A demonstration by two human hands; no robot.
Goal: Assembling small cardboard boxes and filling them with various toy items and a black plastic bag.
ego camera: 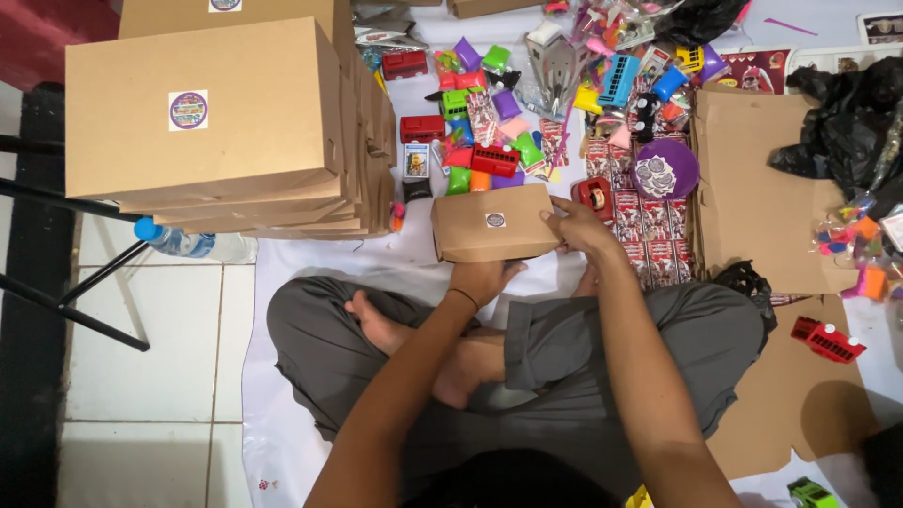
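Head view, looking straight down: you are sitting cross-legged on a white sheet [282, 452] spread over a tiled floor, grey trousers, bare feet tucked in. Both hands are gripping a small brown cardboard box [494, 224] with a round sticker on its top face; the box is sitting just in front of your knees, closed, lying flat.

Your left hand [484, 277] is cupping the near long edge from underneath, fingers wrapping under the box so only the back of the hand and the wrist, which is wearing a thin dark band, are showing. Your right hand [578, 226] is clamping the right end of the box, thumb on top, fingers curling down around the side.

To your left, a stack of larger brown boxes [216, 113] is standing, the top one bearing a round sticker. A clear water bottle [188, 243] with a blue cap is lying beside the stack's lower edge, near black metal legs [75, 301].

Beyond the small box, a scatter of bright plastic toys [489, 122] is covering the sheet: red buses, green and purple pieces. A purple bowl [670, 169] holding round stickers is sitting just right of them, touching flattened cardboard sheets [762, 198]. A red tape dispenser [594, 196] is lying just beside your right hand. Black plastic bags [837, 122] are lying at far right, and a red toy bus [828, 341] is resting on cardboard by your right knee.
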